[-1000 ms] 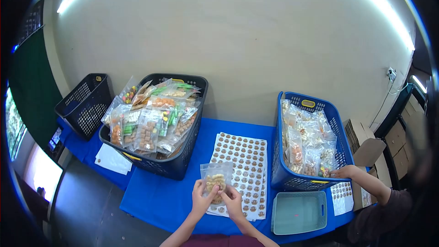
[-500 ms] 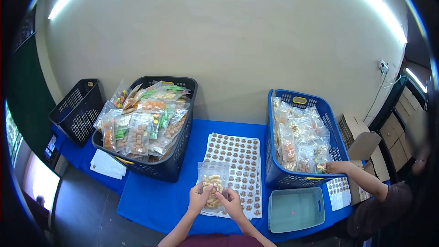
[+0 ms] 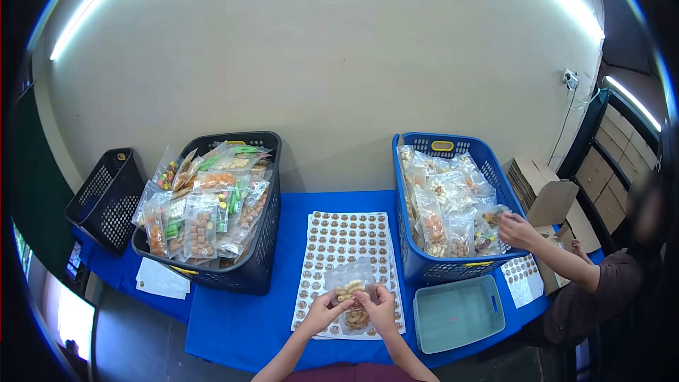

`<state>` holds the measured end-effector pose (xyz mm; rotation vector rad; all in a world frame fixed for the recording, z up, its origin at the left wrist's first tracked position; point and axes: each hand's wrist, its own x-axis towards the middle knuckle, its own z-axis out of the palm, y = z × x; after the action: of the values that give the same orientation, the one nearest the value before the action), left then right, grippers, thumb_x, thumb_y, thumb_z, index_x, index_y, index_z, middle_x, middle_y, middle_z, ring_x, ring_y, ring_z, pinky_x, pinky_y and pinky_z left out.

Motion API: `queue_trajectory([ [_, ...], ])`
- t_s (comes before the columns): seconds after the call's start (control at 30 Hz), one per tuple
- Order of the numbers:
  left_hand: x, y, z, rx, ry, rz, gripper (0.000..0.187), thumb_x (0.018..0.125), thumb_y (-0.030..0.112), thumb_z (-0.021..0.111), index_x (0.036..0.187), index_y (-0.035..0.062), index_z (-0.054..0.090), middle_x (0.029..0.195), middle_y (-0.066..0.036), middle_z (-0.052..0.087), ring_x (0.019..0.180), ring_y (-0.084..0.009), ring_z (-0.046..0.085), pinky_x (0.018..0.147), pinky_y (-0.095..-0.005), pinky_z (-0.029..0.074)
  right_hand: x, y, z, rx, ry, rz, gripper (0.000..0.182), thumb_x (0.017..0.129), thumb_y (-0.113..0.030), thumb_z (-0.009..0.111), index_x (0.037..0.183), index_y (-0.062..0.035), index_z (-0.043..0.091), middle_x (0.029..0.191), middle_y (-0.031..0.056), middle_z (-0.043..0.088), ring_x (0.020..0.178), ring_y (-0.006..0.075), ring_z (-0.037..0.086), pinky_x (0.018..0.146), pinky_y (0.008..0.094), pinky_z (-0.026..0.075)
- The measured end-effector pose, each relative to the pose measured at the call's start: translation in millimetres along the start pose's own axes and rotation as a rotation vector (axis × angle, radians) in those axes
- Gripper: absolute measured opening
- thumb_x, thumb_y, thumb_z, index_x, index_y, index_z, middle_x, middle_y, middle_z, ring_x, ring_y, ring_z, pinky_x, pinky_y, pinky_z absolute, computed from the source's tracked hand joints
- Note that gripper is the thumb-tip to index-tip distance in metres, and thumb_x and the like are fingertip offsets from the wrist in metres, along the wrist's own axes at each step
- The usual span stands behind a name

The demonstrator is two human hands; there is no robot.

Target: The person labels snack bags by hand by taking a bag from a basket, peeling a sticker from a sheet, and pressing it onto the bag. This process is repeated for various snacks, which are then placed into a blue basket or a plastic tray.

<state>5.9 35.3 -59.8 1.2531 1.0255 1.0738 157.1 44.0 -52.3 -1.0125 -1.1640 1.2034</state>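
Observation:
A clear plastic bag of pale, curved snack pieces (image 3: 348, 285) is held between my two hands, tilted up at its top. My left hand (image 3: 327, 313) grips its left side, and my right hand (image 3: 379, 309) grips the right. Both thumbs press on the bag's front, close together near its middle. Sheets of round brown stickers (image 3: 345, 237) lie under and behind the bag on the blue tablecloth (image 3: 230, 325).
To the left stands a black basket (image 3: 258, 255) heaped with snack bags; a blue basket (image 3: 453, 269) of bags is on the right. A pale green tray (image 3: 460, 318) sits before it. At right, a co-worker's hand (image 3: 518, 232) holds a small bag. Another black basket (image 3: 117, 209) is far left.
The view has shifted, and my hands with the snack bag sit slightly further right over the sticker sheets. The co-worker's hand has lifted a bag up from the blue basket's edge.

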Motion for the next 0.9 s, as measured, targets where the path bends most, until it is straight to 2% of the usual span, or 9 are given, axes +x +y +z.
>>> queue_trajectory([
  [0.07, 1.6, 0.0, -1.3, 0.019, -0.02, -0.004, 0.032, 0.082, 0.023, 0.062, 0.106, 0.0021, 0.057, 0.074, 0.004, 0.058, 0.058, 0.0019, 0.043, 0.049, -0.0162, 0.034, -1.4, -0.5, 1.2, 0.051, 0.029, 0.017, 0.015, 0.079, -0.012, 0.065, 0.081, -0.0022, 0.054, 0.076, -0.0002, 0.056, 0.069, 0.0033, 0.05, 0.06, 0.0181, 0.04],
  [0.17, -3.0, 30.8, -2.8, 0.182, -0.043, -0.162, 0.031, 0.082, 0.023, 0.062, 0.104, 0.002, 0.058, 0.078, 0.001, 0.06, 0.063, -0.0004, 0.049, 0.053, -0.0168, 0.038, -2.1, -2.4, 5.0, 0.124, 0.063, 0.03, 0.016, 0.08, -0.014, 0.065, 0.081, -0.0023, 0.054, 0.075, -0.0003, 0.056, 0.068, 0.0031, 0.05, 0.06, 0.0179, 0.04],
  [0.27, 2.6, 3.2, 6.6, -0.1, 0.091, -0.002, 0.03, 0.082, 0.022, 0.063, 0.102, 0.001, 0.058, 0.083, -0.003, 0.062, 0.069, -0.0037, 0.054, 0.058, -0.0184, 0.043, -0.3, 4.2, 7.4, 0.167, 0.097, 0.017, 0.017, 0.081, -0.015, 0.064, 0.084, -0.0019, 0.053, 0.076, 0.0001, 0.056, 0.07, 0.0038, 0.051, 0.062, 0.0181, 0.041],
  [0.43, 3.9, 13.8, 14.5, -0.145, 0.158, 0.041, 0.03, 0.081, 0.021, 0.063, 0.101, -0.0012, 0.057, 0.087, -0.004, 0.062, 0.074, -0.0068, 0.057, 0.064, -0.0212, 0.046, 1.5, -15.6, 19.7, 0.336, 0.133, -0.035, 0.019, 0.083, -0.014, 0.06, 0.092, -0.0005, 0.051, 0.085, 0.003, 0.057, 0.077, 0.0064, 0.054, 0.067, 0.0197, 0.044],
  [0.53, 5.1, 16.7, 12.7, -0.159, 0.141, 0.056, 0.03, 0.082, 0.02, 0.062, 0.101, -0.0022, 0.057, 0.086, -0.004, 0.062, 0.074, -0.0064, 0.056, 0.064, -0.0213, 0.046, 1.2, -15.8, 17.7, 0.223, 0.021, 0.014, 0.02, 0.084, -0.015, 0.059, 0.094, 0.0, 0.051, 0.088, 0.0045, 0.057, 0.079, 0.0078, 0.054, 0.07, 0.0204, 0.044],
  [0.77, 5.1, 2.8, -0.5, -0.075, 0.072, 0.038, 0.028, 0.083, 0.019, 0.061, 0.099, -0.0037, 0.057, 0.081, -0.003, 0.062, 0.071, -0.0043, 0.054, 0.06, -0.0195, 0.044, 2.6, 2.2, 4.3, 0.177, -0.026, 0.072, 0.02, 0.083, -0.012, 0.059, 0.098, 0.0001, 0.052, 0.089, 0.0041, 0.059, 0.08, 0.007, 0.054, 0.071, 0.0216, 0.044],
  [0.9, -0.9, 9.8, 4.6, -0.212, 0.205, 0.081, 0.027, 0.083, 0.019, 0.06, 0.097, -0.0035, 0.058, 0.081, -0.003, 0.061, 0.07, -0.0036, 0.054, 0.059, -0.0193, 0.043, 1.3, -19.0, 10.8, 0.161, -0.119, 0.124, 0.02, 0.081, -0.009, 0.062, 0.097, 0.0004, 0.054, 0.088, 0.0037, 0.06, 0.082, 0.0064, 0.055, 0.071, 0.021, 0.045],
])
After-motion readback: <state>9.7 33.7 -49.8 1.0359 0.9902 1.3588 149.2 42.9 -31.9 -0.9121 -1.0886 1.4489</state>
